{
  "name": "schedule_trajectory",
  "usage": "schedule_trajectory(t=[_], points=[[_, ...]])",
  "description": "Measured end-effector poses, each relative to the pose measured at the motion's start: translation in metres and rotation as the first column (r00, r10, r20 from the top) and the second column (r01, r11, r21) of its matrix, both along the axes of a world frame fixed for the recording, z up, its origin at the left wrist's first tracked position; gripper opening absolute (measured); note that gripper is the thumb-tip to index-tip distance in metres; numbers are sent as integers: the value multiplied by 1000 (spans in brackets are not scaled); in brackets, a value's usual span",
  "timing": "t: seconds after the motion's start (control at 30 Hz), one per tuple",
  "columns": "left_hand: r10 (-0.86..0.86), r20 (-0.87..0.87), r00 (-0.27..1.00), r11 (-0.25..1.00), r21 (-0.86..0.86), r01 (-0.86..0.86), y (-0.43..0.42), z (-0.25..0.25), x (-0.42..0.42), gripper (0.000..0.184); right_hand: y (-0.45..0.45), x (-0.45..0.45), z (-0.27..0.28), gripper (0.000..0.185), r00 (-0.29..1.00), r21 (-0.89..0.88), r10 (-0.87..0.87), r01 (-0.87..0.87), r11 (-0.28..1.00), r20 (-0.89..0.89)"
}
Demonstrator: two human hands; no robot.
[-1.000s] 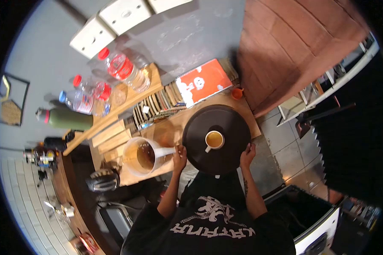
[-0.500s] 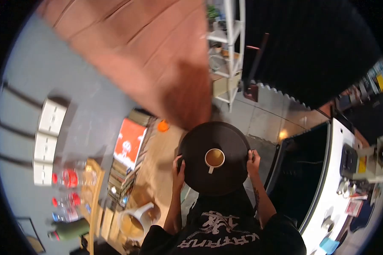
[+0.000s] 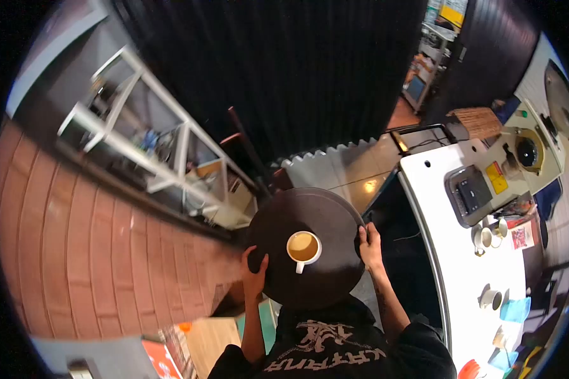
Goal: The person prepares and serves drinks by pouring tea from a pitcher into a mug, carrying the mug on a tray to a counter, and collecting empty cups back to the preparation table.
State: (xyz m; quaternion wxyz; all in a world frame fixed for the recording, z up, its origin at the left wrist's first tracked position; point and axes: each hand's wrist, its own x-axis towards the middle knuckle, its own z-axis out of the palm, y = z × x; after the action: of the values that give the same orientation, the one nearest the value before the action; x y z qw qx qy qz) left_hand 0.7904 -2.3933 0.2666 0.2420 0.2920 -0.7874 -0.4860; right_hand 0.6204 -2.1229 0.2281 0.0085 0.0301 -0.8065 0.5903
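A round dark tray [image 3: 316,287] is held in front of my body by both hands. My left hand [image 3: 254,275] grips its left edge, with the thumb over the rim. At the right edge, my right hand [image 3: 370,246] is closed round the rim, and its fingers underneath are hidden. Near the tray's middle stands a white cup [image 3: 300,266], its handle pointing toward me. It contains a light brown drink [image 3: 303,246]. Neither hand touches the cup.
A white counter [image 3: 423,215] runs along my right, bearing a black scale [image 3: 469,194], several cups [image 3: 490,298] and a beige machine [image 3: 526,155]. White shelving [image 3: 164,167] stands ahead left beside a brick wall [image 3: 107,252]. Black corrugated sheeting [image 3: 284,76] rises ahead.
My view has turned to the right: the brick wall and shelving have shifted left and the counter shows more fully. Both hands still hold the tray with the cup on it.
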Motion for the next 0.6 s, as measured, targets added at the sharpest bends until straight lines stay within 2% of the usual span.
schedule_trajectory(t=[0.07, 0.13, 0.17, 0.23, 0.27, 0.3, 0.43, 0.47, 0.57, 0.6], points=[[-96, -16, 995, 995, 20, 97, 1, 13, -49, 37, 17, -32, 1, 23, 1000, -38, -27, 27, 999, -11], [-174, -42, 984, 983, 45, 176, 4, 25, -94, 35, 32, -62, 14, 32, 987, 2, -40, 40, 999, 154], [-208, -27, 978, 975, 80, 210, 4, 32, -116, 40, 39, -79, 10, 32, 987, 4, -62, 62, 998, 148], [-268, -11, 963, 957, 113, 268, 2, 38, -162, 44, 49, -109, -3, 49, 965, 99, -149, 131, 986, 213], [-300, -47, 953, 952, 50, 303, 0, 39, -186, 40, 51, -124, -11, 30, 975, 52, -200, 196, 979, 94], [-335, -81, 939, 942, -12, 335, -1, 39, -211, 36, 51, -138, -14, 19, 968, 6, -248, 248, 969, -28], [-438, -87, 895, 897, 30, 442, -10, 34, -314, 39, 53, -190, -17, 24, 849, 119, -482, 513, 850, -215], [-475, -89, 875, 877, 27, 479, -12, 32, -342, 40, 59, -206, -15, 26, 886, 152, -454, 463, 873, -90], [-580, -110, 807, 812, 3, 584, -23, 32, -435, 42, 39, -251, 66, 52, 866, 126, -437, 419, 899, 241], [-605, -130, 785, 794, -19, 608, -23, 34, -464, 42, 44, -272, 36, 51, 854, 95, -482, 473, 876, 197]])
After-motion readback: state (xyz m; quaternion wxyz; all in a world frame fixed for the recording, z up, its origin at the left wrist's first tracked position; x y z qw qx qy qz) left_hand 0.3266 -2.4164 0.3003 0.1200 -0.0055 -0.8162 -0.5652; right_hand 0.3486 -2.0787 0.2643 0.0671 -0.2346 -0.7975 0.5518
